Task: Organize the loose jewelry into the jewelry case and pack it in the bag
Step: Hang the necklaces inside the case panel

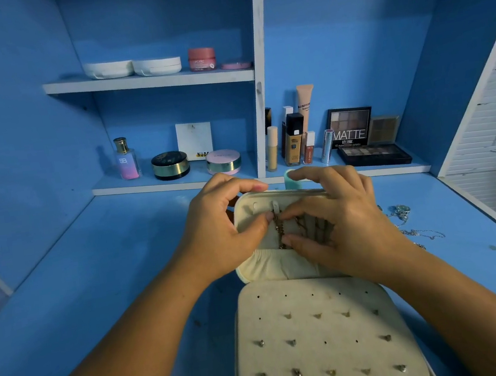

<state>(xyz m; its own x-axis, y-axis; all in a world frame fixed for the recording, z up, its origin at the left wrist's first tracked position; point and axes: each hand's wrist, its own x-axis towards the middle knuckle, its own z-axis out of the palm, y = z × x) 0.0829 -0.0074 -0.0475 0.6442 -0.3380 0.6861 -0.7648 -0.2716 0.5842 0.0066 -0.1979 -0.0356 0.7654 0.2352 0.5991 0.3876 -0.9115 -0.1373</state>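
Note:
A cream jewelry case [325, 351] lies open on the blue desk, its near panel dotted with several stud earrings. The lid half [260, 268] stands tilted up at the back, with a gold chain [279, 231] hanging by a small strap. My left hand [223, 229] grips the lid's left edge, thumb pressed beside the chain's top. My right hand [339, 223] spreads over the lid's right side, thumb and fingers pinching the chain. No bag is in view.
Loose silver rings [402, 210] and a thin chain [420, 233] lie on the desk to the right. A teal item [291, 179] stands behind the case. Back shelves hold cosmetics: a perfume bottle [126, 159], compacts, tubes and an eyeshadow palette [350, 127].

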